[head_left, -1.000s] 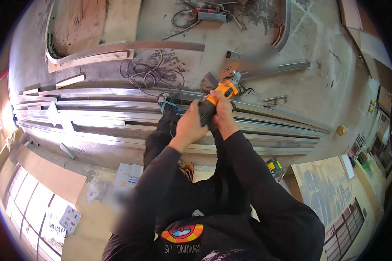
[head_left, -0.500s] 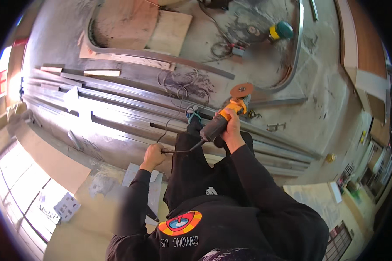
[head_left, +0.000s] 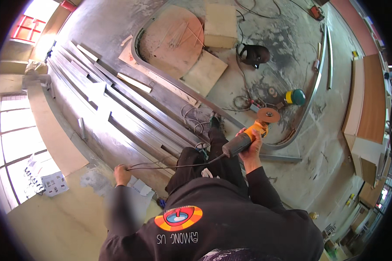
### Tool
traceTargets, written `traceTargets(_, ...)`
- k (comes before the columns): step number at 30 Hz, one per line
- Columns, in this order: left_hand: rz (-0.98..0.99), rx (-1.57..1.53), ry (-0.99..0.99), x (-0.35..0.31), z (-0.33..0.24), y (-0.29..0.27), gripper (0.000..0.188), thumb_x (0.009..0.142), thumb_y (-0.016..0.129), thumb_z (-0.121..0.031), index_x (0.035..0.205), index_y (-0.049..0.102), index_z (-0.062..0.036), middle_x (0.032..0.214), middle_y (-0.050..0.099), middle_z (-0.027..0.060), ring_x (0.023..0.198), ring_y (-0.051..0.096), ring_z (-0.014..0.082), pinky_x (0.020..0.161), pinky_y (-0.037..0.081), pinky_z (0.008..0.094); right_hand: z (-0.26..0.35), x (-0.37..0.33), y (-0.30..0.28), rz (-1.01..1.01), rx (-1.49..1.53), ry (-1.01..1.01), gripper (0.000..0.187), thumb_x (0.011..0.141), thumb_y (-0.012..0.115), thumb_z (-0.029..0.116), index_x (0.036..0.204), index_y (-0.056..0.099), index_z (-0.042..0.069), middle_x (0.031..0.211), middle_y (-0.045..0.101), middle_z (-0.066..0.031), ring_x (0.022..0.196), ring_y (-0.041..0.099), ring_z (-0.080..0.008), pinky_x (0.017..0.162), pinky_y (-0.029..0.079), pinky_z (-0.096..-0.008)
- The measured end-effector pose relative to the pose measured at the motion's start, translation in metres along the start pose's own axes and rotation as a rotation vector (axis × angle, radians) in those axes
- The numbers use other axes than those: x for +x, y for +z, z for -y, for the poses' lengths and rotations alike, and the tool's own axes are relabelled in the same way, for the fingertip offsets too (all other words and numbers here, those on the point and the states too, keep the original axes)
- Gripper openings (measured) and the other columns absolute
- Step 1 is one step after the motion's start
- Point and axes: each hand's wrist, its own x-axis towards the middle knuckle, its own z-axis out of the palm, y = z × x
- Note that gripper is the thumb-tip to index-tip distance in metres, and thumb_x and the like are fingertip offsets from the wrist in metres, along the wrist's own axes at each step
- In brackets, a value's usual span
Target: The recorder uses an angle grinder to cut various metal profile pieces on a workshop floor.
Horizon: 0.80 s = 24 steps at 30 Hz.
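Note:
My right hand (head_left: pixel 251 150) is wrapped round the body of an angle grinder (head_left: pixel 241 141), yellow at the head and dark at the rear. A reddish-brown disc (head_left: pixel 268 115) is fitted on it and points away from me. From its tail a dark power cord (head_left: pixel 180 166) runs left to my left hand (head_left: pixel 122 175), whose fingers are closed on it. The cord stretches nearly straight across my thighs. Past the disc, on the floor, stands a green and yellow round container (head_left: pixel 295 97).
Long metal bars (head_left: pixel 130 117) lie on the floor at the left. Ahead, a curved metal frame (head_left: pixel 174 86) surrounds wooden boards (head_left: pixel 204 71). A black welding mask (head_left: pixel 255 55) and loose cables lie farther off. Wooden panels (head_left: pixel 372 104) stand at the right.
My left hand has moved out to the left, drawing the cord longer. The grinder has shifted right and nearer to me. My view has turned and my feet have stepped to another spot.

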Motion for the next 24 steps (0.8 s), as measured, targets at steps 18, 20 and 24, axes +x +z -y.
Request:
traceTargets(18, -0.771, -1.607, -0.845, 0.175, -0.145, -0.086, 0.064, 0.102, 0.042, -0.059, 0.119, 0.050, 0.0026, 0.098, 0.065, 0.0169, 0.083, 0.069, 0.0244, 0.075, 0.060, 0.0359, 0.129, 0.163, 0.189, 0.291, -0.044, -0.109, 0.038, 0.086, 0.067, 0.026, 0.117, 0.056, 0.008, 0.099, 0.062, -0.0106, 0.095, 0.062, -0.0254, 0.090, 0.052, -0.0426)
traceTargets(20, -0.868, -1.566, -0.807, 0.202, -0.155, -0.094, 0.068, 0.100, 0.043, -0.062, 0.124, 0.046, 0.0022, 0.105, 0.063, 0.0187, 0.092, 0.067, 0.0244, 0.084, 0.057, 0.0371, 0.124, 0.183, 0.215, 0.289, -0.048, -0.083, 0.038, 0.086, 0.067, 0.026, 0.116, 0.056, 0.008, 0.099, 0.062, -0.0107, 0.094, 0.062, -0.0257, 0.090, 0.052, -0.0428)
traceTargets(24, -0.880, -1.383, -0.902, 0.272, -0.173, -0.084, 0.068, 0.102, 0.039, -0.062, 0.126, 0.047, 0.0006, 0.108, 0.064, 0.0140, 0.089, 0.065, 0.0233, 0.076, 0.053, 0.0321, 0.118, 0.239, 0.268, 0.290, -0.098, -0.079, 0.039, 0.085, 0.068, 0.029, 0.113, 0.056, 0.004, 0.097, 0.062, -0.0118, 0.089, 0.063, -0.0262, 0.087, 0.054, -0.0426)
